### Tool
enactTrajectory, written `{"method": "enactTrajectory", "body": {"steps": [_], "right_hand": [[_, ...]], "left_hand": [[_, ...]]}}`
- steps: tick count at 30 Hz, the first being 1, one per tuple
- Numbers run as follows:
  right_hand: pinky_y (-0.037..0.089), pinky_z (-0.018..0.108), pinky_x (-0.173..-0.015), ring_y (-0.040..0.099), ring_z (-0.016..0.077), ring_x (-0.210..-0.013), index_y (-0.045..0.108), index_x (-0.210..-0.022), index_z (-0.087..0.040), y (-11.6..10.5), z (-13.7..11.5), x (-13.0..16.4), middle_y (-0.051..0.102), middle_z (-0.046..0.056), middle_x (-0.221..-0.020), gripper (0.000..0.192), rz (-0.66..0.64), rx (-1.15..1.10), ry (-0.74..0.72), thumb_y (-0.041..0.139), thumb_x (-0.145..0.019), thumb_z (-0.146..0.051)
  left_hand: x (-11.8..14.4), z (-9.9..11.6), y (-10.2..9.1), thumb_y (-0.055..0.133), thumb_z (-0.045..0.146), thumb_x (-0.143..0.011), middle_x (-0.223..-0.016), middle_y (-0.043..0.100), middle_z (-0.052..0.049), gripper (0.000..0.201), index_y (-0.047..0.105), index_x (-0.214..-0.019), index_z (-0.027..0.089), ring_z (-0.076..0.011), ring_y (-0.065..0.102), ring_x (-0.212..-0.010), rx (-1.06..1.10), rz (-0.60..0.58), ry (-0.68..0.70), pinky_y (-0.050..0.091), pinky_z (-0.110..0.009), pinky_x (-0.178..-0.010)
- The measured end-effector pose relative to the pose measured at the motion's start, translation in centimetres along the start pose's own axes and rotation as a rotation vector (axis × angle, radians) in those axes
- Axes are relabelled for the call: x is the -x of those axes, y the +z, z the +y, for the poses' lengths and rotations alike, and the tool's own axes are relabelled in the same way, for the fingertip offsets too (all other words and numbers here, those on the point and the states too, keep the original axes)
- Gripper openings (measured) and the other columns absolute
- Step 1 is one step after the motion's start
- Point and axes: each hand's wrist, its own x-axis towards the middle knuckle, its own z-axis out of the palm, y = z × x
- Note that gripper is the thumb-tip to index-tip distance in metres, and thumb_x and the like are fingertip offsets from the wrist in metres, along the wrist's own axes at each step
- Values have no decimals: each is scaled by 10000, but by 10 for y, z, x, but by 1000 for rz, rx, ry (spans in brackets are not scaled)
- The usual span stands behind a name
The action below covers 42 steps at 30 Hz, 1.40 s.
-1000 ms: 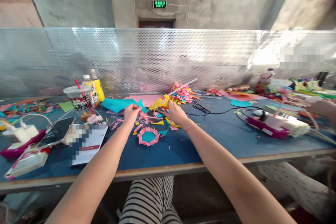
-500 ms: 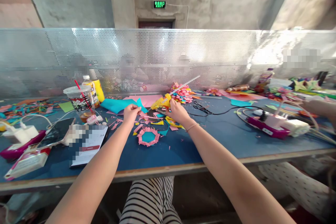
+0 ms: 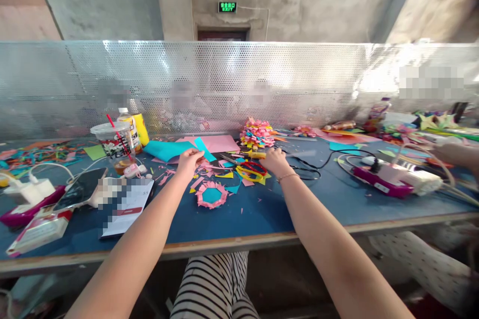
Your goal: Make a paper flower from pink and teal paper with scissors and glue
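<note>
A blue paper strip (image 3: 204, 149) is pinched in my left hand (image 3: 191, 160), raised over the table. My right hand (image 3: 276, 160) is closed over a yellow hot glue gun (image 3: 257, 155) lying low at the tabletop; its body is mostly hidden by my fingers. A pale glue stick (image 3: 305, 153) juts out to the right behind that hand. Scissors with red and yellow handles (image 3: 251, 172) lie just left of my right hand. Nearer to me rests a folded pink paper ring with a blue centre (image 3: 211, 195). Pink and yellow paper scraps surround it.
A layered pink paper flower (image 3: 257, 133) stands behind my right hand. Blue sheets (image 3: 164, 150), a drink cup (image 3: 114, 147), a bottle (image 3: 125, 119) and a phone (image 3: 129, 209) are on the left. Power strips (image 3: 385, 182) and cables lie right; a co-worker's arm (image 3: 454, 154) reaches in.
My right hand has carried the glue gun right and down to the table, uncovering the scissors. The blue strip in my left hand now tilts differently and shows more of its length.
</note>
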Motion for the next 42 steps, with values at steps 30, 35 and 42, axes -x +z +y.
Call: {"method": "enactTrajectory", "body": {"steps": [30, 35, 42], "right_hand": [[403, 255, -621, 491, 121, -681, 547, -714, -179, -12, -102, 40, 511, 16, -735, 103, 88, -1064, -690, 533, -786, -251], [389, 245, -605, 490, 119, -662, 521, -700, -175, -14, -105, 42, 527, 10, -715, 118, 76, -1089, -601, 518, -771, -269], [341, 236, -557, 420, 99, -576, 500, -659, -170, -14, -107, 41, 481, -18, -620, 158, 74, -1069, -497, 493, -759, -292]], "left_hand": [[13, -4, 12, 720, 332, -587, -609, 613, 9, 249, 615, -713, 145, -102, 580, -543, -180, -290, 42, 463, -219, -560], [12, -5, 11, 692, 321, -618, -633, 647, -10, 233, 680, -775, 149, -121, 591, -568, -296, -330, 84, 448, -221, -557], [14, -6, 12, 660, 327, -662, -730, 684, -34, 277, 692, -878, 158, -141, 617, -634, -317, -371, 115, 469, -241, -604]]}}
